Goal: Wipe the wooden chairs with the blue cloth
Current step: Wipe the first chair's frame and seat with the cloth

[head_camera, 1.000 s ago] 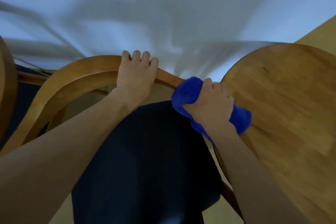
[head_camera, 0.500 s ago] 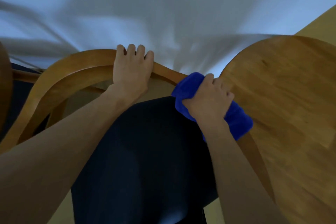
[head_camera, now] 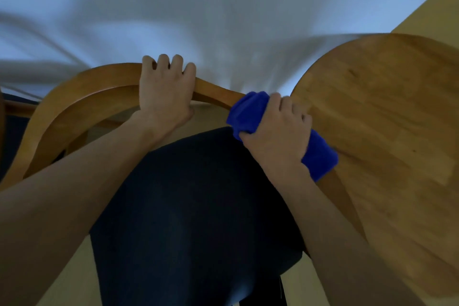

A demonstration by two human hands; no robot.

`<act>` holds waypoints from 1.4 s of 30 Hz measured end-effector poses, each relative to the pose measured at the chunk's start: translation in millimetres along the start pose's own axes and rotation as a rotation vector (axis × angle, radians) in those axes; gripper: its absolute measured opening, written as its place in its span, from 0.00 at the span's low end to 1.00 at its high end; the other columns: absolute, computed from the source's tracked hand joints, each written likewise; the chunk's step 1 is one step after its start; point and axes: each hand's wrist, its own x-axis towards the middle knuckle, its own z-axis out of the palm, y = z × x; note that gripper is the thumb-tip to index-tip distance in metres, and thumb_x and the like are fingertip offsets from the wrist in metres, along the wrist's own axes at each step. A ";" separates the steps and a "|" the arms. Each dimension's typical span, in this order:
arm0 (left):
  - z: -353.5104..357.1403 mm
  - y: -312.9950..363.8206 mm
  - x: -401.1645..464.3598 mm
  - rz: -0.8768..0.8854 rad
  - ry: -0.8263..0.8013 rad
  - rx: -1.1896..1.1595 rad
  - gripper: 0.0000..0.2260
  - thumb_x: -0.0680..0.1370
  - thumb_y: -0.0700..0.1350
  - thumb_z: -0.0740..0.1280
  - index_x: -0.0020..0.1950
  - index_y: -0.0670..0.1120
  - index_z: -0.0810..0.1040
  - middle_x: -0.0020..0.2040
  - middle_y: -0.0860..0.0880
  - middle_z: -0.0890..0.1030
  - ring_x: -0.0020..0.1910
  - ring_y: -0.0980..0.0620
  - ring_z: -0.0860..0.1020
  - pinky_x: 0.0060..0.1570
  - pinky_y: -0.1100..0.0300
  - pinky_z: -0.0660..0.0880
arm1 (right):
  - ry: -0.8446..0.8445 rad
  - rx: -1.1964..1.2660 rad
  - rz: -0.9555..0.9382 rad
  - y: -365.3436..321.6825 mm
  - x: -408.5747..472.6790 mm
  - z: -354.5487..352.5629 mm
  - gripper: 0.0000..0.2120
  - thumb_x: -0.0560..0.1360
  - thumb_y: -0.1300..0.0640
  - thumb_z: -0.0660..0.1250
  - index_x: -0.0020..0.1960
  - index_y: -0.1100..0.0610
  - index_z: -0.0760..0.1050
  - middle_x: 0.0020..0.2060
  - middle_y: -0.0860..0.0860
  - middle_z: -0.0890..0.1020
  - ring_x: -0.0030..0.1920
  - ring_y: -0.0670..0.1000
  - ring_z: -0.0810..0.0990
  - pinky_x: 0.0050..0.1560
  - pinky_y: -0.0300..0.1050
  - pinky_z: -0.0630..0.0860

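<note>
A wooden chair with a curved top rail [head_camera: 74,89] and a dark blue padded seat [head_camera: 198,206] stands right below me. My left hand [head_camera: 164,97] grips the middle of the top rail, fingers curled over its far edge. My right hand [head_camera: 275,131] holds the blue cloth [head_camera: 320,156] wrapped round the right end of the rail, where the rail bends down. Blue cloth bulges out on both sides of that hand.
A round wooden tabletop [head_camera: 385,131] sits close on the right, almost touching the cloth. A white wall [head_camera: 223,7] fills the background. Another wooden chair edge [head_camera: 2,117] shows at far left. Pale yellow floor [head_camera: 69,278] lies below.
My right hand with the cloth has slid slightly up along the right end of the rail. My left hand has kept its grip in the same place on the rail.
</note>
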 end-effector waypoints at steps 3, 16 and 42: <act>-0.9 1.0 3.0 0.005 -0.002 0.001 0.30 0.68 0.60 0.73 0.61 0.43 0.69 0.55 0.41 0.75 0.56 0.39 0.74 0.61 0.40 0.67 | -0.123 0.023 -0.032 -40.4 34.1 -10.0 0.23 0.72 0.50 0.70 0.63 0.55 0.69 0.57 0.53 0.76 0.59 0.56 0.74 0.62 0.54 0.68; -22.7 90.1 -29.0 0.204 0.015 -0.017 0.42 0.68 0.47 0.75 0.74 0.37 0.57 0.71 0.36 0.64 0.70 0.38 0.64 0.72 0.42 0.57 | -0.005 0.150 0.109 103.4 -114.1 -2.7 0.53 0.63 0.32 0.72 0.78 0.54 0.52 0.70 0.54 0.67 0.67 0.56 0.69 0.66 0.54 0.67; -15.6 146.2 -26.6 0.454 -0.056 -0.340 0.51 0.66 0.45 0.76 0.79 0.45 0.45 0.79 0.45 0.46 0.78 0.44 0.39 0.74 0.47 0.37 | -0.039 0.031 0.155 83.8 -90.5 1.9 0.51 0.63 0.36 0.75 0.74 0.59 0.53 0.66 0.57 0.68 0.63 0.58 0.71 0.61 0.56 0.69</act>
